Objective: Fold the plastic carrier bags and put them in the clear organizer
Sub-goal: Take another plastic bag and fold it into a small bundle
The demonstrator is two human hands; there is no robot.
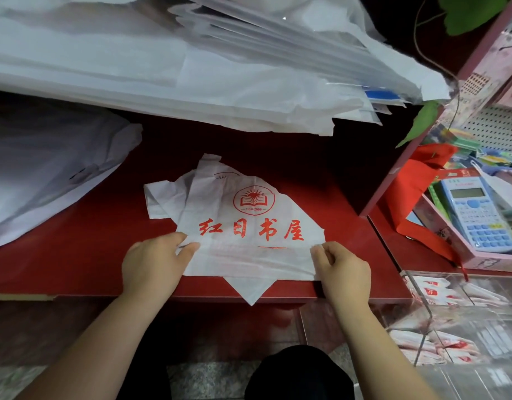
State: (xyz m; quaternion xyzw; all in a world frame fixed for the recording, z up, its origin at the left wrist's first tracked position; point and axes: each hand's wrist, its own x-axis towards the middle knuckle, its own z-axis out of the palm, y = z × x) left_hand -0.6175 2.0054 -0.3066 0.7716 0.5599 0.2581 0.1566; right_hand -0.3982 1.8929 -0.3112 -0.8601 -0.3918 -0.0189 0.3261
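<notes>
Clear organizer stands near right, folded bags inside. Your left hand and right hand each pinch a side edge of the printed carrier bag. It lies partly folded on the red counter, one corner overhanging the near edge. White bag stack lies far.
</notes>
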